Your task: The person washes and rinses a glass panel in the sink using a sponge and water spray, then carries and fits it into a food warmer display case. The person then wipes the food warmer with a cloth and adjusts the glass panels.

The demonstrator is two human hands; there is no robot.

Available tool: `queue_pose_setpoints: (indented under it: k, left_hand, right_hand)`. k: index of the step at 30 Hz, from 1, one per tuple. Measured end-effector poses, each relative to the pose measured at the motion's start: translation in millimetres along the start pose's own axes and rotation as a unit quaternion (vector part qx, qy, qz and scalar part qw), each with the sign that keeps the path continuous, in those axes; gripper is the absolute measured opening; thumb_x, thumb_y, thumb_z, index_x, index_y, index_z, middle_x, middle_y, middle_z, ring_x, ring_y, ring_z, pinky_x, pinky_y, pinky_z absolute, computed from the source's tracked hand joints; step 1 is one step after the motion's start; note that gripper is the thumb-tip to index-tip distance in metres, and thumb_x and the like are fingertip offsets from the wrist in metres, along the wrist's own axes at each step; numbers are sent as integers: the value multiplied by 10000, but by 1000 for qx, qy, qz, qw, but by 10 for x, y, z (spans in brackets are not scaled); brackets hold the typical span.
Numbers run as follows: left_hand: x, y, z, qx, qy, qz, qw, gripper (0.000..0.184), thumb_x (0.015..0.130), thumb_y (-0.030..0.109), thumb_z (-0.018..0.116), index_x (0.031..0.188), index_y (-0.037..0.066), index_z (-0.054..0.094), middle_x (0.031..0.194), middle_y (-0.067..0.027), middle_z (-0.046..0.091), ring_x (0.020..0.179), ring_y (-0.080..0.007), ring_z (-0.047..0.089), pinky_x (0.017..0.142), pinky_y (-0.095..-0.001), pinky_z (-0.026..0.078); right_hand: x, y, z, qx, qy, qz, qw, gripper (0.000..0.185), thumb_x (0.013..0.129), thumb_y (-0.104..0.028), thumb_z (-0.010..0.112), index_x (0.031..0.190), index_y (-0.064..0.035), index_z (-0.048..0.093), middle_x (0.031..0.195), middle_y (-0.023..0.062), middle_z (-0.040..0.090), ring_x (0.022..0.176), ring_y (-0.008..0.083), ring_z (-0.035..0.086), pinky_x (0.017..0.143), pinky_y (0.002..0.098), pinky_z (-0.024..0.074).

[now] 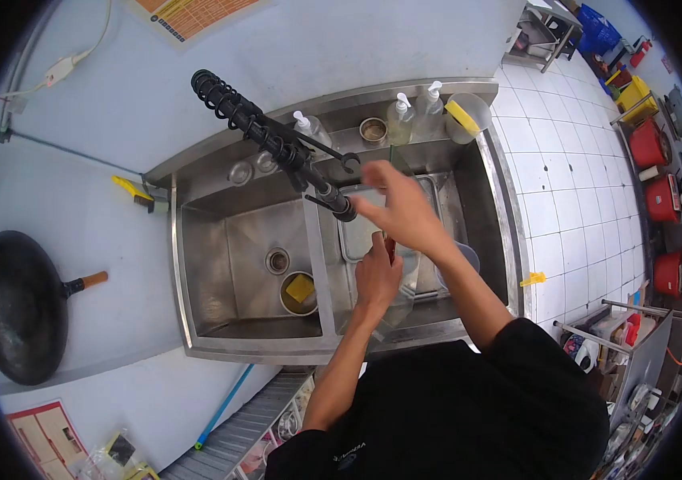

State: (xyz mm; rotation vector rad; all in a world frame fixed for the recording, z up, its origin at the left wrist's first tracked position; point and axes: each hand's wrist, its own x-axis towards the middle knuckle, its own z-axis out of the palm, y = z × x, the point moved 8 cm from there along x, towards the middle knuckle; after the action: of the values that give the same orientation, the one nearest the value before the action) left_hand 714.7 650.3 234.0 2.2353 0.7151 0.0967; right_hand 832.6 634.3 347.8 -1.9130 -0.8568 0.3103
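Note:
My left hand [378,278] is over the right sink basin, its fingers closed around a reddish-brown handle-like piece [390,247]. The rest of that piece is hidden, so I cannot tell its kind. Just above it, my right hand [405,210] is slightly blurred, with thumb and fingers apart and nothing visible between them. Its thumb is close to the nozzle of the black spring-hose faucet [344,210]; I cannot tell if they touch. Beneath both hands, a metal tray [350,244] lies in the right basin [469,172], partly covered by the hands and forearms.
The left basin [237,240] holds a round bowl with a yellow sponge [301,288]. Pump bottles [401,120] and a tub with a yellow sponge [463,118] line the back ledge. A wok [21,308] is at the left; a tiled floor [565,184] lies right.

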Motion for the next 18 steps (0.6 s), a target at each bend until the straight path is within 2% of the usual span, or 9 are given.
queue_pose_setpoints:
  k: [3,5,6,9,10,13,14,15,18]
  left_hand:
    - [17,35,18,-1,3,-1,1000,367,822,96,622,1104,26,399,846,-262,662,778,-469,640,670,-562,494]
    - [-16,0,70,9,-2,0,1000,364,826,106,618,1107,29,400,848,-263,663,777,-471,639,673,-565,494]
    - [-48,-10,85,17,-4,2,1000,362,827,104,617,1107,29,401,849,-264,662,775,-473,639,671,-565,493]
    - [-31,-1,101,31,-2,11,999,356,827,96,611,1109,29,404,852,-268,661,771,-476,638,665,-567,492]
    - [-41,-11,106,32,0,11,999,354,826,92,609,1109,28,406,852,-269,661,772,-477,638,665,-568,492]
    - [-102,-66,143,39,-10,14,999,359,826,82,605,1120,27,408,856,-269,661,782,-476,638,670,-571,492]
    - [-84,-61,149,40,-13,19,999,362,826,79,604,1125,27,408,858,-269,661,787,-476,638,673,-572,492]
    - [-61,-56,143,54,-11,23,998,368,826,79,604,1134,27,408,868,-266,663,791,-474,639,674,-571,492]
    - [-140,-69,209,72,-10,14,997,388,828,77,603,1159,28,408,898,-256,668,796,-470,641,672,-569,493]
  right_hand:
    - [243,130,380,164,-105,26,980,393,840,-102,647,1189,-29,482,1041,163,641,1024,292,632,895,384,482]
    - [379,360,492,328,-220,34,918,396,853,-63,621,1217,-56,464,1101,132,648,1078,262,623,918,365,477]
    - [389,413,449,342,-244,12,907,298,874,-40,599,1158,-64,512,1091,73,645,1073,205,612,911,336,478]
    - [311,779,515,454,-191,141,859,184,885,-44,595,1065,-51,559,1083,57,646,1052,190,616,901,323,484]
    - [377,1046,626,443,-163,154,868,96,901,-97,598,976,-40,579,1088,52,651,1047,162,624,904,314,494]
    - [740,1494,1172,224,-238,186,927,149,880,-140,605,984,-34,589,1127,119,662,1078,229,638,921,361,498]
    - [802,1430,1260,56,-235,143,960,189,865,-155,599,1000,-23,594,1100,155,663,1077,278,634,928,387,489]
    - [885,1347,1332,-114,-222,93,964,230,850,-170,593,1017,-12,599,1073,192,664,1076,326,630,934,412,481]
    - [1141,1848,2223,-106,-231,-63,965,284,828,-180,575,1049,-5,602,1066,241,648,1089,402,598,941,451,461]
